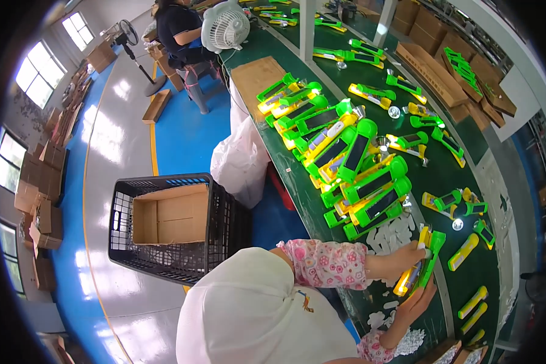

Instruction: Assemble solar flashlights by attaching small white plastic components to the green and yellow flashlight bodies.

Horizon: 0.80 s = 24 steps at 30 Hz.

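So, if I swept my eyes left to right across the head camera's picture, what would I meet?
Windows → standing fan → white fan → heap of green-and-yellow pieces → green-and-yellow piece being held → loose yellow pieces.

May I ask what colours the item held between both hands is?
The item is mainly bright green and yellow, shown best in the head view.
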Available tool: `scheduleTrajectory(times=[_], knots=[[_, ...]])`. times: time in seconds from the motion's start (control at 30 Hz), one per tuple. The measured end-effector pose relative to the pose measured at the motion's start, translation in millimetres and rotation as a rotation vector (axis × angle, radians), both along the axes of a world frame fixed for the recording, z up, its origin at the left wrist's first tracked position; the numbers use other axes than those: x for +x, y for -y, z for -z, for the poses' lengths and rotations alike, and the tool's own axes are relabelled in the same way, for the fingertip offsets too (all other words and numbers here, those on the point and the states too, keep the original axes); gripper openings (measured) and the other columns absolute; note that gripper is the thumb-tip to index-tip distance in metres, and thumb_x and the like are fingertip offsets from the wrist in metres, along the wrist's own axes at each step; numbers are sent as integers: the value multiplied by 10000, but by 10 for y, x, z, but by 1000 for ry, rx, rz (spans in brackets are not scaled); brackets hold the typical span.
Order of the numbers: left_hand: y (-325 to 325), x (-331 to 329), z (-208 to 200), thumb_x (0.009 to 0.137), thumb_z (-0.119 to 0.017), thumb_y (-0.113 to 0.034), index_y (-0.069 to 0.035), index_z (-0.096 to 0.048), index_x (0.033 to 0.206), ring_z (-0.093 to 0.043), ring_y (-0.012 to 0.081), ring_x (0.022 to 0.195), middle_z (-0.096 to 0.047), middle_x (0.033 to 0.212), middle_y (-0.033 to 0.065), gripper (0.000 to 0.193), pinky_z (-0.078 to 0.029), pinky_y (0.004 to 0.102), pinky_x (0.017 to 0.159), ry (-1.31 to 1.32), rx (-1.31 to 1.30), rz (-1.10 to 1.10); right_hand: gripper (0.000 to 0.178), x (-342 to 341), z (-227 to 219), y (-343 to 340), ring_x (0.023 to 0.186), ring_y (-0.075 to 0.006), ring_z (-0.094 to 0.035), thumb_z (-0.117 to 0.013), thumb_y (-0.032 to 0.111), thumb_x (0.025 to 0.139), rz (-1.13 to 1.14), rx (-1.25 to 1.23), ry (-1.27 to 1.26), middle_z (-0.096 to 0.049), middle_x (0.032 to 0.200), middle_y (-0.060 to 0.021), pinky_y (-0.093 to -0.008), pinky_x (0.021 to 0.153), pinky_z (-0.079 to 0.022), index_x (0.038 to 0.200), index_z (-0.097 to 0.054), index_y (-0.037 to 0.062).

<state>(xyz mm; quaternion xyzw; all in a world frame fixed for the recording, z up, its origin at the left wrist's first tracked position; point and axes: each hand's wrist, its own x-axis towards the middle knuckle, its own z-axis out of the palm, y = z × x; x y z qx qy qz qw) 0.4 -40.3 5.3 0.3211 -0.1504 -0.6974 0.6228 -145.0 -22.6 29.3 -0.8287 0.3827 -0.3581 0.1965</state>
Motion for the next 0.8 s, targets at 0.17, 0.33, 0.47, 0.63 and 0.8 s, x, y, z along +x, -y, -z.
scheduleTrajectory(times=[0.17, 0.33, 0.47, 0.63, 0.8], knots=[[31, -26, 18, 941, -505, -242, -34, -402, 1187, -512, 167, 876, -521, 981, 88, 338, -442, 343, 766, 114, 35, -65, 408, 171, 126, -78, 1032, -347, -547, -359, 204, 1004, 138, 38, 44, -532, 1129, -223, -406, 882, -435, 1294, -484, -55], [1, 4, 83, 932, -535, -257, -8, -421, 1186, -526, 191, 892, -551, 986, 109, 374, -451, 334, 766, 358, -48, -133, 414, 298, 279, -146, 1066, -357, -546, -354, 207, 1008, 209, -49, 19, -536, 1164, -233, -416, 904, -432, 1295, -477, -65], [-7, 0, 119, 929, -528, -233, -6, -433, 1168, -528, 188, 888, -553, 977, 113, 344, -451, 338, 773, 429, -96, -56, 414, 196, 343, -182, 1072, -356, -545, -352, 216, 1018, 166, -30, 157, -543, 1177, -242, -404, 926, -420, 1287, -474, -73], [50, -168, 204, 947, -537, -233, -44, -415, 1189, -517, 147, 913, -533, 972, 66, 331, -447, 305, 771, 319, -270, -28, 458, 88, 183, -225, 955, -362, -561, -357, 250, 980, 214, -9, 163, -541, 1068, -237, -436, 824, -461, 1284, -499, -61], [-12, 111, -125, 943, -516, -175, -49, -475, 1169, -604, 186, 891, -565, 1000, 67, 262, -521, 332, 741, -104, -172, -40, 386, 147, 222, -13, 910, -364, -549, -377, 195, 969, 158, 13, 196, -564, 1012, -212, -393, 820, -432, 1244, -547, -16]])
